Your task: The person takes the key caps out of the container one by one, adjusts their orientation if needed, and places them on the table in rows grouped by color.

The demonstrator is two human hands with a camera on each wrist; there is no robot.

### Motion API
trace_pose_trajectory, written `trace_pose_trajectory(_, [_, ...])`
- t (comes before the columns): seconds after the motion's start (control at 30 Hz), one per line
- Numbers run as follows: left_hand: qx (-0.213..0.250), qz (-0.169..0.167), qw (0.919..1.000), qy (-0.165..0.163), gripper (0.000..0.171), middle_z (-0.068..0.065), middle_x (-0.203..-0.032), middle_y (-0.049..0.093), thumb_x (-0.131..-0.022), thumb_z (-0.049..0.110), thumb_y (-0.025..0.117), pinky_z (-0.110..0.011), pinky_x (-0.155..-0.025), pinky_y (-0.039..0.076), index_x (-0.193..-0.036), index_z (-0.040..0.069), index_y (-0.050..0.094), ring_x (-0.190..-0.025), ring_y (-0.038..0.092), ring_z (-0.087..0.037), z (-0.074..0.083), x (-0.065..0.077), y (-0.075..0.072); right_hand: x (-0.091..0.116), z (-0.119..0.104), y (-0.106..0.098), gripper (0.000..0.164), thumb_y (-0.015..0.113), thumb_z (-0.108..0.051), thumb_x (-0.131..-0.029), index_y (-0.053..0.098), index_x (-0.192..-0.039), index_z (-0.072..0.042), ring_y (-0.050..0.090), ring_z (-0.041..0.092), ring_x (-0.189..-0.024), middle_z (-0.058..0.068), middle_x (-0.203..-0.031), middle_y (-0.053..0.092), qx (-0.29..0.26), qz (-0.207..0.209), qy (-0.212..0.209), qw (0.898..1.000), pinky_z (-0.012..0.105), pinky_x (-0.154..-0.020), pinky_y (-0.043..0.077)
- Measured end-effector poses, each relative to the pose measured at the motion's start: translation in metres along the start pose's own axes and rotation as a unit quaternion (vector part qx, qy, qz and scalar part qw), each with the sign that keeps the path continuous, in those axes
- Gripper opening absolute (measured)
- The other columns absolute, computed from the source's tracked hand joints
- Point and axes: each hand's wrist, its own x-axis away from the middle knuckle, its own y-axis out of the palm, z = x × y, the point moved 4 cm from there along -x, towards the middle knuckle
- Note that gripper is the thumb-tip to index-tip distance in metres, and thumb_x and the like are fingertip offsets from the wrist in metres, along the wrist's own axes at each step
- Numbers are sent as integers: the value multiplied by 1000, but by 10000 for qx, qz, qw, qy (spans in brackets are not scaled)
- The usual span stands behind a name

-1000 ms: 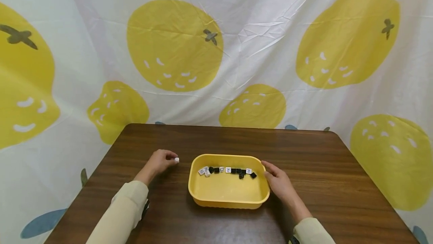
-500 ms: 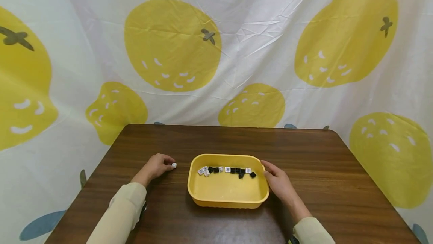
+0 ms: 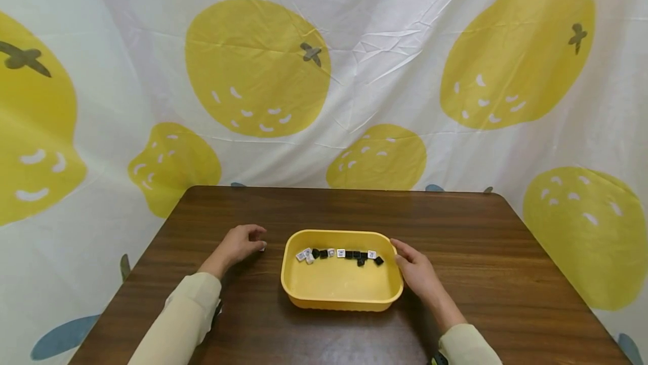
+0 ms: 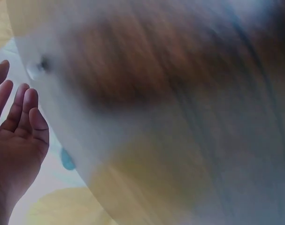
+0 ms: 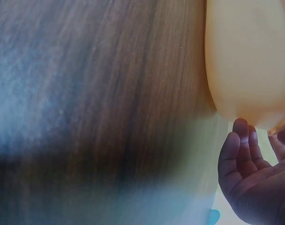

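A small white cube lies on the table by my left hand, its fingers loosely bent. In the left wrist view, a gap shows between those fingers and the cube; the head view mostly hides it under a fingertip. My right hand holds the right end of a yellow plastic tub, thumb at the rim. Several fingertips meet the tub's outer wall in the right wrist view. Inside, along the far side, are white cubes with printed faces and black cubes.
The tub stands on a dark wood-grain table with rounded far corners. Behind it hangs a white curtain printed with large yellow lemons.
My left hand pinched the white cube a second ago and brought it nearer; now its fingers are parted and the cube rests under them. The right hand and tub stay put.
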Motion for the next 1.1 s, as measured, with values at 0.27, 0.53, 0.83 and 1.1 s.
trace_pose_trajectory(0.27, [261,170,9989,361,35,-11,-103,67,-92,16,69,-43,-81,50,-123,0,66,-93,60,-26,33,-6,0,1,-2,0,42,47,-8,-103,49,-145,-2,62,24,-80,27,-124,59,40,-30,0,10000,31,-61,50])
trace_pose_trajectory(0.53, [645,134,9958,636,35,-14,-107,67,-91,16,70,-42,-82,51,-122,0,67,-94,60,-25,63,-6,7,0,-2,0,42,47,-8,-103,48,-144,-1,60,22,-77,25,-120,59,46,-68,-45,10000,30,-60,49])
trace_pose_trajectory(0.83, [907,9,9938,649,30,-8,-108,65,-92,14,72,-40,-86,50,-120,3,68,-95,58,-21,100,-1,22,0,-1,0,42,48,-8,-102,50,-144,-2,57,22,-72,24,-117,60,113,1,-57,9999,30,-59,47])
trace_pose_trajectory(1.1, [496,-281,9931,1025,28,-4,-95,62,-90,14,73,-35,-78,48,-116,2,69,-86,56,-17,128,2,48,-1,0,1,43,47,-9,-102,50,-144,-2,59,23,-77,24,-118,60,121,45,-39,9999,30,-60,48])
